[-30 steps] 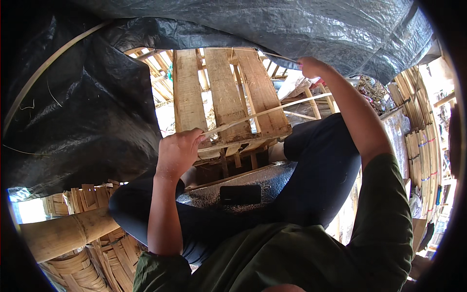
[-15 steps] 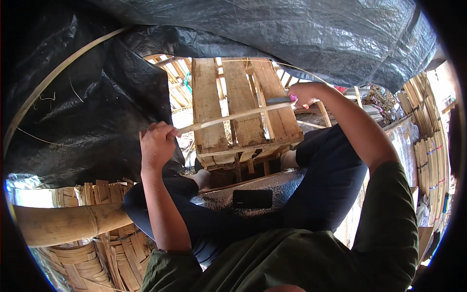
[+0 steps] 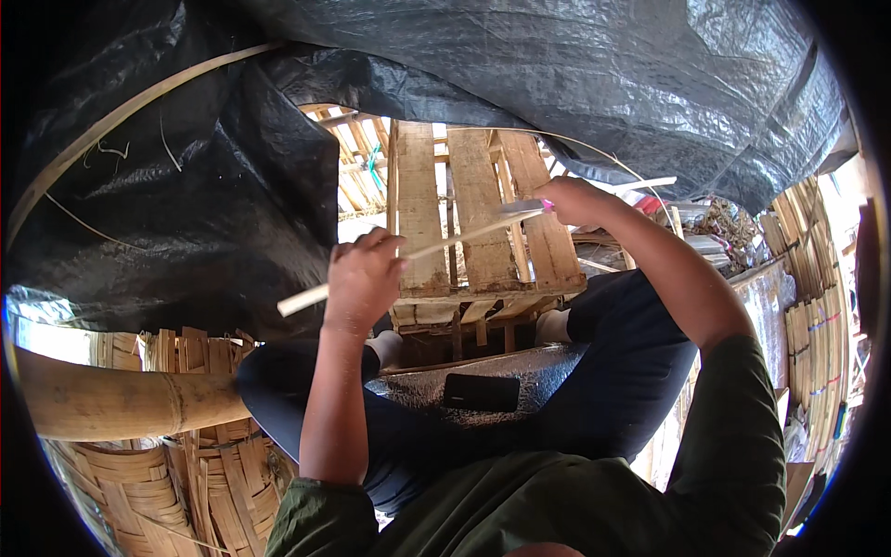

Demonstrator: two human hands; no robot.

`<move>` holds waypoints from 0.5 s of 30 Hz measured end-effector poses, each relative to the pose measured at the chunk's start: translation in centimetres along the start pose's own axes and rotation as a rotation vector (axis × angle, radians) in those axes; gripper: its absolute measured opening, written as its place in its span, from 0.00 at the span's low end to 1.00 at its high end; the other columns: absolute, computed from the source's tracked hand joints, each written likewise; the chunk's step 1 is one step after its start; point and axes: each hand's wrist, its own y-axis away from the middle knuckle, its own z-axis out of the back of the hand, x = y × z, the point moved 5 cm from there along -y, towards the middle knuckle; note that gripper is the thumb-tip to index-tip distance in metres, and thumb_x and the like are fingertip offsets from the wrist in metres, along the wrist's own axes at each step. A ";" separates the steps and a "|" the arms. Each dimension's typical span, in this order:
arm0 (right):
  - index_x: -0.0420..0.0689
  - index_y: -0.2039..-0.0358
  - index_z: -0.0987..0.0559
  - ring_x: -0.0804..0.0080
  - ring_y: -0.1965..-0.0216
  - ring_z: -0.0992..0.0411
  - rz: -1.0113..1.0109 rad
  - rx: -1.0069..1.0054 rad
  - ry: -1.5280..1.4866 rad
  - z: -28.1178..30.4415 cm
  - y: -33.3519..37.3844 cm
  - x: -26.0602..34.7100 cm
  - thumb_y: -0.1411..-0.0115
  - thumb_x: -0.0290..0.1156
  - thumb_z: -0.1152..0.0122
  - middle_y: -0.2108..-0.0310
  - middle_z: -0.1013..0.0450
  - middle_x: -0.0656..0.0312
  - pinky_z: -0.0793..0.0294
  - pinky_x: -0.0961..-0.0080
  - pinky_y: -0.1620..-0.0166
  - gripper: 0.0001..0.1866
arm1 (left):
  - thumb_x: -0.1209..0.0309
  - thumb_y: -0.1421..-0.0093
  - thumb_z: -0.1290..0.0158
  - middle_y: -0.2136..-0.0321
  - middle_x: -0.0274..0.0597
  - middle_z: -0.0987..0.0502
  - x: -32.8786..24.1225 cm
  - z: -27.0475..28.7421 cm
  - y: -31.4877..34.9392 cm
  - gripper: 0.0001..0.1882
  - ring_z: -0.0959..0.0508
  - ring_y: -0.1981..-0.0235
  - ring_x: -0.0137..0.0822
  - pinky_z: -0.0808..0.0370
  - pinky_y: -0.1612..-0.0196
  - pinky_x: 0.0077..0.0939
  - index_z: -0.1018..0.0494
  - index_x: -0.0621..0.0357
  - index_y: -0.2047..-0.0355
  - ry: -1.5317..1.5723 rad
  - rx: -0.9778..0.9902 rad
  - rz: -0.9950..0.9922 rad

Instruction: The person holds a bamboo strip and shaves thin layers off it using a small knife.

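Note:
A long pale bamboo strip (image 3: 455, 242) slants across in front of me, its left end low and its right end higher. My left hand (image 3: 364, 281) is closed around it, with a short end sticking out to the left. At the other side my right hand (image 3: 577, 200) is closed on a knife, whose pink handle shows only in part. The grey knife blade (image 3: 522, 206) points left, close along the strip; whether it touches cannot be made out. Beyond the right hand the strip's far end shows again.
A slatted wooden crate (image 3: 485, 251) stands between my feet, beneath the strip. Black plastic sheeting (image 3: 594, 74) hangs ahead and at left. A dark phone (image 3: 481, 392) lies on a silvery surface between my legs. A thick bamboo pole (image 3: 130, 399) and woven baskets (image 3: 121, 483) are at left.
My left hand has moved right, nearer the right hand. The strip now sticks out beyond both hands. The right hand still holds the knife.

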 end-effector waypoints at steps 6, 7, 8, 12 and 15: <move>0.42 0.64 0.22 0.51 0.60 0.23 0.138 -0.018 -0.019 2.1 -0.3 5.3 0.46 0.22 0.40 0.66 0.23 0.49 0.26 0.55 0.58 0.07 | 0.68 0.42 0.43 0.72 0.42 0.18 -0.8 -2.1 0.6 0.03 0.18 0.70 0.49 0.21 0.67 0.40 0.20 0.50 0.68 0.059 0.036 0.029; 0.42 0.64 0.22 0.51 0.60 0.23 0.143 -0.049 0.004 2.3 -0.4 5.3 0.45 0.23 0.39 0.67 0.23 0.49 0.26 0.55 0.58 0.07 | 0.68 0.42 0.43 0.72 0.42 0.18 -0.9 -2.0 0.6 0.03 0.18 0.70 0.49 0.21 0.67 0.40 0.20 0.50 0.68 0.062 0.037 0.027; 0.40 0.64 0.22 0.50 0.60 0.23 0.171 -0.111 -0.002 2.5 -0.5 5.2 0.45 0.24 0.38 0.67 0.23 0.49 0.27 0.55 0.57 0.07 | 0.69 0.41 0.43 0.72 0.43 0.18 -0.8 -1.7 0.5 0.03 0.18 0.71 0.49 0.21 0.67 0.40 0.20 0.50 0.68 0.093 0.008 0.035; 0.39 0.62 0.22 0.51 0.58 0.23 0.086 -0.111 -0.128 3.7 -1.4 2.3 0.44 0.27 0.34 0.64 0.23 0.48 0.27 0.57 0.56 0.11 | 0.68 0.40 0.42 0.74 0.46 0.18 0.5 -1.7 0.4 0.04 0.18 0.70 0.51 0.21 0.66 0.42 0.20 0.50 0.66 0.033 0.043 0.103; 0.39 0.62 0.22 0.52 0.59 0.23 0.045 -0.187 -0.185 3.7 -1.8 1.4 0.43 0.29 0.33 0.63 0.23 0.48 0.27 0.58 0.56 0.11 | 0.67 0.42 0.42 0.75 0.47 0.19 0.6 -1.3 -0.4 0.05 0.17 0.70 0.50 0.21 0.66 0.43 0.20 0.48 0.65 0.050 0.022 0.096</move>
